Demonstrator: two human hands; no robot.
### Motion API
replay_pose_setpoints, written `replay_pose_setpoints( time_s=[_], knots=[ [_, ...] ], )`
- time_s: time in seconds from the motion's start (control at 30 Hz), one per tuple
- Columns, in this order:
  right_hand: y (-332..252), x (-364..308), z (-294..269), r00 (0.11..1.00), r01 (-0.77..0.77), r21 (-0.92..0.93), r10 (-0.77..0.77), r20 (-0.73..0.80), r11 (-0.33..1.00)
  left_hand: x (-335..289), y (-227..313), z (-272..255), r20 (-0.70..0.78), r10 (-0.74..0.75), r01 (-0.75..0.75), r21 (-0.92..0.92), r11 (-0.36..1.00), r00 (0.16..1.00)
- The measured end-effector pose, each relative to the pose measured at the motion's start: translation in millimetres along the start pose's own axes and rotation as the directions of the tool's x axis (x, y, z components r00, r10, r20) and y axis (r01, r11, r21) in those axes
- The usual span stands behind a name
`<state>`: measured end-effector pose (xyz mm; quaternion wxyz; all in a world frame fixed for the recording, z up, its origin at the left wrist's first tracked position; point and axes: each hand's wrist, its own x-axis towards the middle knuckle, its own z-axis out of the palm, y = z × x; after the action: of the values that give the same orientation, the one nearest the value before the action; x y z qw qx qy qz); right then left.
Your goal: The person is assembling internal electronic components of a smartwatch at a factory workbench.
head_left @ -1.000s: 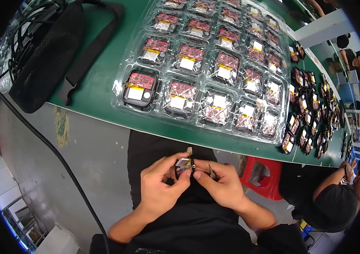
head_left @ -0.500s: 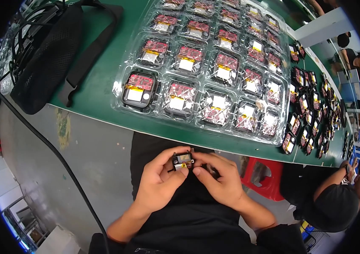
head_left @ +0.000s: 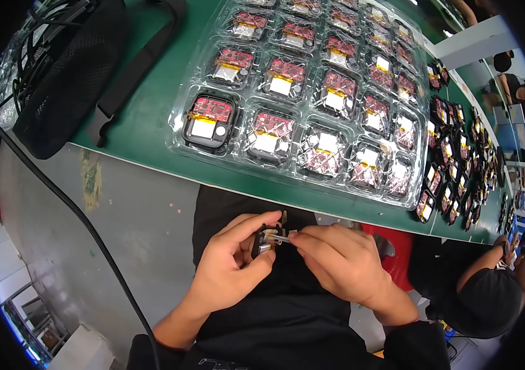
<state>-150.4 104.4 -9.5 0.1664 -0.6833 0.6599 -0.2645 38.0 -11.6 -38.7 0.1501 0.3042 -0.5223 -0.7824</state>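
My left hand (head_left: pixel 230 259) grips a small black device case (head_left: pixel 265 242) by its edges, over my lap. Inside the case show a silvery part and a bit of yellow tape. From the other side my right hand (head_left: pixel 343 259) pinches a thin silver tool (head_left: pixel 281 238), its tip at the case's inner parts. The tool's kind is too small to tell. On the table above, a clear plastic tray (head_left: pixel 176 132) holds rows of similar black cases with red circuit boards, white blocks and yellow tape, such as the front-left one (head_left: pixel 212 120).
The green table (head_left: pixel 145 165) ends just beyond my hands. More device cases (head_left: pixel 447 154) lie at its right. A black mesh bag (head_left: pixel 71 86) with a strap lies at the left. A black cable (head_left: pixel 83 225) hangs down; a red stool (head_left: pixel 398 253) and a person (head_left: pixel 484 302) are at the right.
My right hand has turned over and now brings a thin silver tool to the case; before, its fingers were beside the case. My left hand has tilted the case. The view has shifted slightly.
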Motion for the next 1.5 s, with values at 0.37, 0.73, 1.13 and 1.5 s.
replay_pose_setpoints(
  time_s=[0.37,0.73,1.13,1.5],
  knots=[
    [-2,14,-16,0.965,0.259,-0.330,-0.228,0.131,0.908,-4,2,-4,0.083,-0.083,0.057,0.274,0.960,0.993],
    [-4,16,-14,0.940,0.324,-0.430,-0.237,0.244,0.843,3,4,-1,0.077,-0.059,0.020,0.438,0.899,0.995],
    [2,21,-17,0.903,0.300,-0.276,-0.179,0.390,0.913,1,-11,7,0.099,-0.188,0.127,0.438,0.890,0.977],
    [3,18,-14,0.898,0.268,-0.148,-0.191,0.397,0.952,-1,-11,-9,0.049,-0.213,0.195,0.249,0.949,0.976]
  ],
)
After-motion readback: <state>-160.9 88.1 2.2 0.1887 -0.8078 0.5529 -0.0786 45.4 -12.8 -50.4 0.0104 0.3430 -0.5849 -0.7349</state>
